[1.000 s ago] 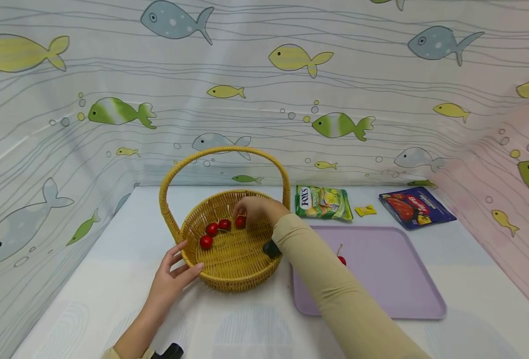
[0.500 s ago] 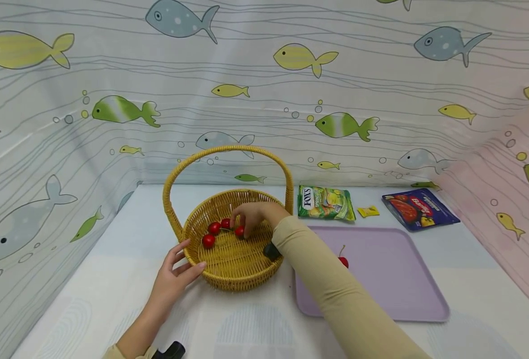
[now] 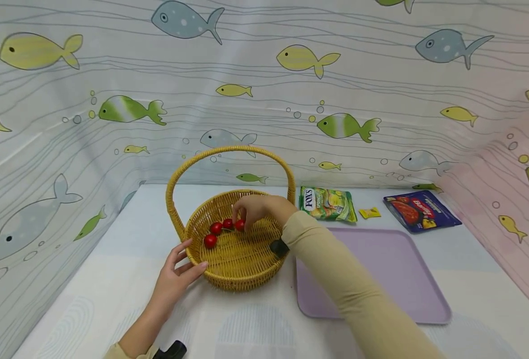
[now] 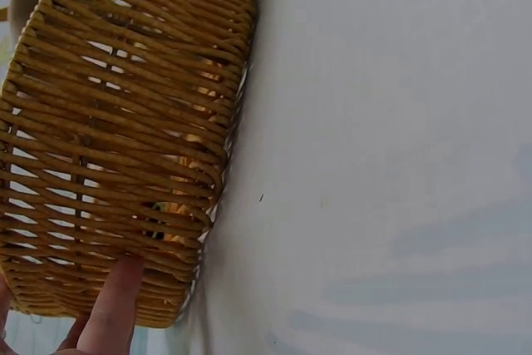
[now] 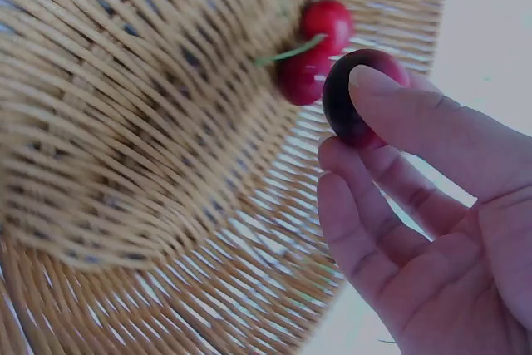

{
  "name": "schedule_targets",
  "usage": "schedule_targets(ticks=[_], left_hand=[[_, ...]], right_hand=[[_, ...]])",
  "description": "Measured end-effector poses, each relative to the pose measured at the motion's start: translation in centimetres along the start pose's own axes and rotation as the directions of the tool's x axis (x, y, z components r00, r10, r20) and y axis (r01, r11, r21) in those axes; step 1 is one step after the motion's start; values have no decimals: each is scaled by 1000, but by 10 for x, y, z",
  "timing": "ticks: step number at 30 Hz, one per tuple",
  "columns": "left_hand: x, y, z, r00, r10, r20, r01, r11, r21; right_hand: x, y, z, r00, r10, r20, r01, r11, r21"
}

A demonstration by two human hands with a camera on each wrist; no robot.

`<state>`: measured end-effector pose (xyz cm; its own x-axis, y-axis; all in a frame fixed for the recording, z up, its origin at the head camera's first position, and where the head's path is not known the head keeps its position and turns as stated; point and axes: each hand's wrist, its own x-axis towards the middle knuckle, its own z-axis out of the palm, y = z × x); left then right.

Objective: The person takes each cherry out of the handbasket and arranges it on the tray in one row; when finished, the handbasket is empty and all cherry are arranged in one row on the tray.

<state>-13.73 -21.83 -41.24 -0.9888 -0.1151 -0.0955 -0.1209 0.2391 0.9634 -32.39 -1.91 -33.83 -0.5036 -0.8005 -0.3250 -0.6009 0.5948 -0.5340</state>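
A round yellow wicker basket [image 3: 242,284] with a tall arched handle stands in the middle of the table. Inside it, in the head view, red cherries [image 3: 210,241] lie along the left and back wall; some show green stems. Over the basket's inside, my right hand [image 3: 257,209] pinches a dark red cherry [image 5: 363,97] between thumb and fingers, close beside the other cherries. My left hand [image 3: 174,276] touches the basket's front left side with spread fingers. One of its fingers [image 4: 112,309] lies straight against the outer weave in the left wrist view.
Right of the basket lies a flat lilac tray [image 3: 395,279], partly covered by the right sleeve [image 3: 354,279]. Behind it are a green Fox's candy bag [image 3: 329,204], a small yellow wrapped candy [image 3: 370,213] and a blue Barilla pouch [image 3: 421,211]. A fish-patterned curtain [image 3: 264,119] rises behind the table.
My right hand, with the cherry, dips slightly and comes back up inside the basket. The right sleeve shifts right and now hides the cherry seen on the tray before. The left hand stays on the basket.
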Motion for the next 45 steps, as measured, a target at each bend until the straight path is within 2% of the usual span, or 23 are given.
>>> schedule_targets(ticks=[5,12,21,29,34,38,45], left_hand=[[-1,1,1,1000,-8,0,8,1000,0],[-1,0,1,1000,-13,5,13,1000,-10],[-1,1,1,1000,-9,9,10,1000,-19],[-2,3,1,1000,-16,10,16,1000,-10],[0,3,1,1000,-9,11,9,1000,-13],[0,1,1,1000,-6,11,6,1000,-5],[0,0,1,1000,-4,12,4,1000,-1]], right_hand=[[-20,-12,-11,999,-48,-17,47,997,-67],[-54,-18,-17,997,-72,-40,68,994,-85],[-99,-8,-8,980,-179,-91,173,983,-66],[-132,6,7,966,-219,-139,215,976,-39],[-151,17,15,947,-255,-197,255,967,-23],[-163,29,23,939,-238,-247,240,971,-24],[-183,48,35,945,-138,-298,149,989,15]])
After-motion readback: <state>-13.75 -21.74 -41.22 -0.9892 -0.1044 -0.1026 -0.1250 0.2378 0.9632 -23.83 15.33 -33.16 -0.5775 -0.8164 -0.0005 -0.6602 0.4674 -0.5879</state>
